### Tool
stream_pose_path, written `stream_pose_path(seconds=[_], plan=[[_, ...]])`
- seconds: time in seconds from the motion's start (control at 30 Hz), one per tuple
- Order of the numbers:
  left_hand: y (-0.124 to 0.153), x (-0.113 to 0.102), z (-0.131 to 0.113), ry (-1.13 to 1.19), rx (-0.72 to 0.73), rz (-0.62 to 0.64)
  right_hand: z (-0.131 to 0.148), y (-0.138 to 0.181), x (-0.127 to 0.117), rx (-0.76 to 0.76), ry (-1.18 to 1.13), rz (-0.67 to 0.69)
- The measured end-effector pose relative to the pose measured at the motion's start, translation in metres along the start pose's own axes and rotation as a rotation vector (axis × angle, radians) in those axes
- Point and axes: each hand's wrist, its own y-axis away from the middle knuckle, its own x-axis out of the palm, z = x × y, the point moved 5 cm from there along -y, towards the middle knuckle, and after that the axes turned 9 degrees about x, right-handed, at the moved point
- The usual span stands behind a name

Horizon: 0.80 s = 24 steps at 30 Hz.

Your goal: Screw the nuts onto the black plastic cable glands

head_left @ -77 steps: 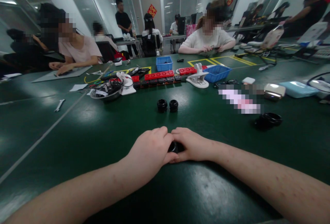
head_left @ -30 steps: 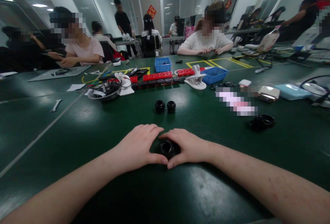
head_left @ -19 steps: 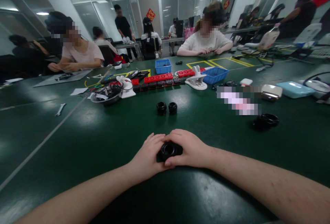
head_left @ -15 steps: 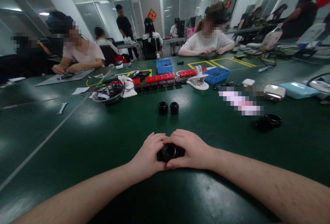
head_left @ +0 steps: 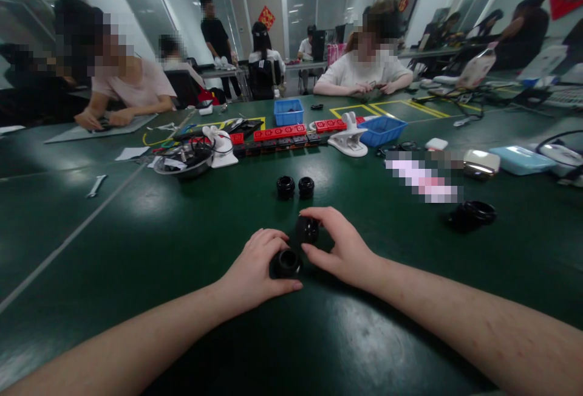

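Note:
My left hand (head_left: pixel 257 267) curls around a hollow black ring-shaped fitting (head_left: pixel 288 263), its opening facing up and toward me. The fingers lie behind the fitting and the thumb in front. In my right hand (head_left: pixel 339 241) a second round black piece (head_left: pixel 308 229) is pinched between fingertips and thumb, tilted with its side toward the left. The two pieces are apart, the right one a little farther from me. Just beyond the hands, two similar black fittings stand side by side, a left one (head_left: pixel 285 187) and a right one (head_left: pixel 306 187).
Another pair of black rings (head_left: pixel 473 215) lies at the right. Farther back are a metal bowl (head_left: pixel 184 168) of parts, white clamps (head_left: pixel 348 138), a red-and-black strip (head_left: pixel 280 135) and blue bins (head_left: pixel 289 113). A wrench (head_left: pixel 96 186) lies left. Co-workers sit across the green table (head_left: pixel 182 226).
My hands have parted. The right hand has lifted one black piece up and away from the fitting in the left hand, which has shifted slightly left. The view has turned slightly.

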Motion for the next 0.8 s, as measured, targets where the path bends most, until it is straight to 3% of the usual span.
stream_pose_path(seconds=[0.13,0.33,0.47,0.8], plan=[[0.0,-0.001,0.001,0.001,-0.012,0.012,-0.001,0.0,0.001,0.0,-0.017,0.023],[-0.002,-0.004,0.007,-0.013,-0.047,0.004,-0.009,-0.002,0.004,0.158,-0.068,0.045],[-0.001,-0.005,0.01,-0.033,-0.052,-0.011,-0.008,-0.003,0.005,0.185,-0.073,0.097],[-0.002,-0.007,0.015,-0.085,-0.087,-0.02,-0.014,-0.008,0.0,0.232,0.204,0.042]])
